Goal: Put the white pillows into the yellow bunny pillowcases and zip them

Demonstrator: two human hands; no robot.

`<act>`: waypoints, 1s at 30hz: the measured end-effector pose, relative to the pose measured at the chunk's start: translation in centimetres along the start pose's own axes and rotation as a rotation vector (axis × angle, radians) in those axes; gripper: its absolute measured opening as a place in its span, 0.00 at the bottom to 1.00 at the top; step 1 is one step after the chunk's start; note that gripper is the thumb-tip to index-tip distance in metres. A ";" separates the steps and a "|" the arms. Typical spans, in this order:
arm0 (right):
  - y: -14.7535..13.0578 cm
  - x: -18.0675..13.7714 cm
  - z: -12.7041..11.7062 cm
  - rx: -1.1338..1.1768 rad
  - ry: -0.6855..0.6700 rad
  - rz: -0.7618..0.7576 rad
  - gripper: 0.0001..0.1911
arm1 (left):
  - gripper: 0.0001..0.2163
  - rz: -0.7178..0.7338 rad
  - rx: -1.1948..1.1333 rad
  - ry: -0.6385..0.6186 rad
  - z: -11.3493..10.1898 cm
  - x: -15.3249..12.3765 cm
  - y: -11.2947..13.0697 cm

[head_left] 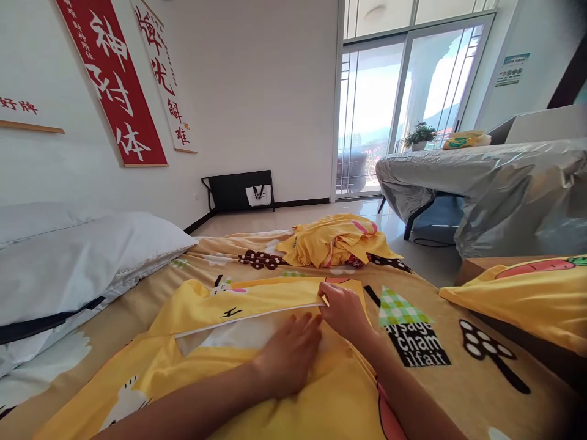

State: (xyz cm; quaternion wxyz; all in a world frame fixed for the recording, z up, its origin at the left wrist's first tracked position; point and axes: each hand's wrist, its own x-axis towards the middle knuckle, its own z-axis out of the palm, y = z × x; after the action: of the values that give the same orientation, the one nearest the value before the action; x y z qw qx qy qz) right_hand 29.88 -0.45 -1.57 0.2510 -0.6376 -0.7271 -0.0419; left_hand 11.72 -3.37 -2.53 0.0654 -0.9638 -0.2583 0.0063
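Note:
A yellow printed fabric cover (275,293) lies spread on the bed in front of me, with rabbit faces and a long, white-edged opening across it. Pale material shows inside the opening. My right hand (346,313) pinches the cover's far edge near the right end of the opening. Just to its left, my left hand (291,354) lies with fingers stretched forward over the opening, slightly blurred and gripping nothing. Below the hands the yellow fabric bulges softly; what fills it is hidden.
The bed has a tan patterned sheet (413,305). White pillows (114,250) lie at left, a crumpled yellow cloth pile (334,238) at the far edge. More yellow fabric (527,293) hangs at right. Beyond stand a plastic-covered table (435,165) and a black folded frame (229,192).

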 end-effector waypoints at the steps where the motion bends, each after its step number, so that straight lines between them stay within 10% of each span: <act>1: 0.1 0.0 -0.2 0.016 0.004 0.019 0.08 | 0.20 0.038 0.002 0.017 0.7 0.2 -0.2; 13: 0.5 0.9 1.6 0.857 -0.176 0.117 0.04 | 0.14 -0.052 -0.070 -0.229 0.6 2.0 -0.1; 22: -0.7 -0.9 -0.8 -0.125 -0.129 0.109 0.16 | 0.29 -0.075 -0.047 -0.288 0.3 2.1 -0.1; 30: 1.9 1.5 2.9 0.363 0.007 0.107 0.18 | 0.20 -0.051 -0.051 -0.241 0.7 2.8 0.1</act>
State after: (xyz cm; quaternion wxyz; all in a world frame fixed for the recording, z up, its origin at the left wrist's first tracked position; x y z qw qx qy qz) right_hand 30.67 2.39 -3.96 0.3663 -0.6193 -0.6871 0.1014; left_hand 14.19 -1.94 -3.18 0.0093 -0.9506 -0.2886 0.1140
